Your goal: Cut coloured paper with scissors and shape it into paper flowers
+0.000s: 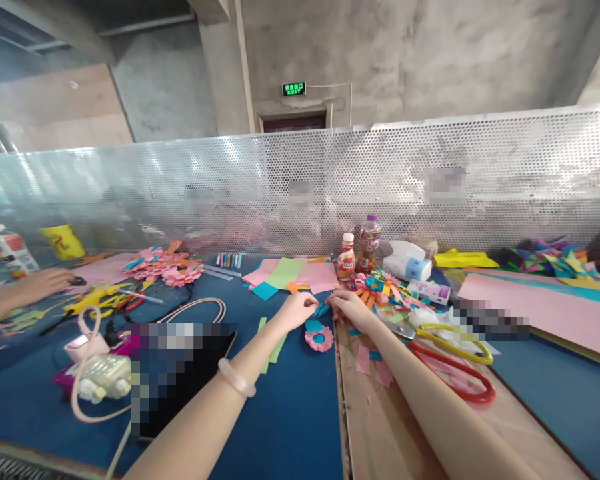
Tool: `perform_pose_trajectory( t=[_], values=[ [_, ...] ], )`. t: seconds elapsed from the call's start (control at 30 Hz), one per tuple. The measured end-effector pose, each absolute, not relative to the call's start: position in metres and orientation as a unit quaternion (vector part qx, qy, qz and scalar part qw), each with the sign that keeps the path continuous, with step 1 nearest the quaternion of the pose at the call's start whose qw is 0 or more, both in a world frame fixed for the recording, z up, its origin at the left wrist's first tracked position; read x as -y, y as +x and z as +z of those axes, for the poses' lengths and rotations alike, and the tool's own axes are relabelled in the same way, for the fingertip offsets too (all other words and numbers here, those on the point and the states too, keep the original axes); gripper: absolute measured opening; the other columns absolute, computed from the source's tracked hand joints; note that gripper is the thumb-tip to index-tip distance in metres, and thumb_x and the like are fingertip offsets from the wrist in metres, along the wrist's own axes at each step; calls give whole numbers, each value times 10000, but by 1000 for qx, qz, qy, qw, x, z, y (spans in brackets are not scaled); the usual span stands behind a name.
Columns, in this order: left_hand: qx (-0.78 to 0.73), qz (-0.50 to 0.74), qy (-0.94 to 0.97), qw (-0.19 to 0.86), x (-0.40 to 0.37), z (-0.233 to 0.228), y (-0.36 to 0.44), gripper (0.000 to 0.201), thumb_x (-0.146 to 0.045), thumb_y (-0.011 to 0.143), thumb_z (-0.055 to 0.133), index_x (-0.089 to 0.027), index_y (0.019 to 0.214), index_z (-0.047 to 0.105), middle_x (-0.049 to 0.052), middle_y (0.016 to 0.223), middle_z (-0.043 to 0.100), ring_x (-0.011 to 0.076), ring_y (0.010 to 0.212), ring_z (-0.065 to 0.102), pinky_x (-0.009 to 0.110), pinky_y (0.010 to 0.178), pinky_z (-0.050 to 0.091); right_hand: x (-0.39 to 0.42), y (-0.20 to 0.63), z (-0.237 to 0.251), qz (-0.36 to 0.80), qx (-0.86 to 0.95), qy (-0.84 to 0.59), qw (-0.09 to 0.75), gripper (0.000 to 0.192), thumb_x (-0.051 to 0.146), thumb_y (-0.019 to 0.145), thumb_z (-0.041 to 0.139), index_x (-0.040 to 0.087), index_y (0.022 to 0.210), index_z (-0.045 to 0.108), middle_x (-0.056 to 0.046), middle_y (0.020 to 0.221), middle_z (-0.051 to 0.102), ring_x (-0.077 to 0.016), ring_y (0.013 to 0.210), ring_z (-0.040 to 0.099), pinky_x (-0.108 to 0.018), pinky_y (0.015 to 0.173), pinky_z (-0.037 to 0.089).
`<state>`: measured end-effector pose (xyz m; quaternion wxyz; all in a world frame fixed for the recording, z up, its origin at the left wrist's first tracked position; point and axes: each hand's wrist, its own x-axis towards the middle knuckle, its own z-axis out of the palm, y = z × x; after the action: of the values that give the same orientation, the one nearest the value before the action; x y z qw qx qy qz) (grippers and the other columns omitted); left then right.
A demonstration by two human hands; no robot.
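Over the seam between the blue mat and the brown board, my left hand (299, 311) pinches a small blue paper piece (321, 311). The fingertips of my right hand (351, 309) close on the same piece from the other side. Its exact fold is too small to make out. Just below lies a pink paper ring (320, 340) with a blue centre, and a blue strip shows at its top. Green paper strips (276, 353) lie left of the ring, partly behind my left forearm. Pink paper scraps (363, 360) are near my right forearm.
Red-handled scissors (473, 393) and a yellow handle (460, 343) lie right of my right arm. Two drink bottles (347, 257) stand behind, beside tissues (407, 263). A black tablet (190, 380) and pink cable (80, 407) are left. Another person's hand (50, 281) is far left.
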<state>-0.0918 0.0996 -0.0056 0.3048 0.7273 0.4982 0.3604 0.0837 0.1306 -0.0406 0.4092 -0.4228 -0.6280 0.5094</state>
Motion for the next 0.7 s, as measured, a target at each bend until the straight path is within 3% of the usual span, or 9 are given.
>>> perform_pose_trajectory(
  t=[0.13,0.23,0.43,0.7],
  values=[
    [-477,312,751,334,-97,5,-100,182,-284,662,641,-187,807,694,55,831,710,193,796,647,247,705,476,-130,84,-40,507,632,-426,403,137,248,709,487,167,684,594,40,377,544,-91,296,452,-188,313,312],
    [-460,244,753,402,-96,14,-109,354,-341,609,709,-199,933,682,70,954,696,204,898,637,256,761,476,-129,83,-38,509,630,-429,400,124,240,706,494,169,689,595,39,385,557,-88,284,447,-187,308,308],
    [-424,165,751,480,-94,23,-122,593,-246,504,789,-254,1077,635,78,1222,574,242,1160,505,323,932,412,-128,82,-38,512,622,-430,408,111,211,710,485,169,706,588,34,415,577,-93,315,489,-190,347,366],
    [-378,107,828,400,-91,27,-120,462,-290,575,749,-299,1028,666,40,1352,439,219,1232,427,310,990,356,-128,82,-36,516,619,-427,410,107,184,725,468,160,701,569,34,415,574,-89,310,494,-180,338,372]
  ],
)
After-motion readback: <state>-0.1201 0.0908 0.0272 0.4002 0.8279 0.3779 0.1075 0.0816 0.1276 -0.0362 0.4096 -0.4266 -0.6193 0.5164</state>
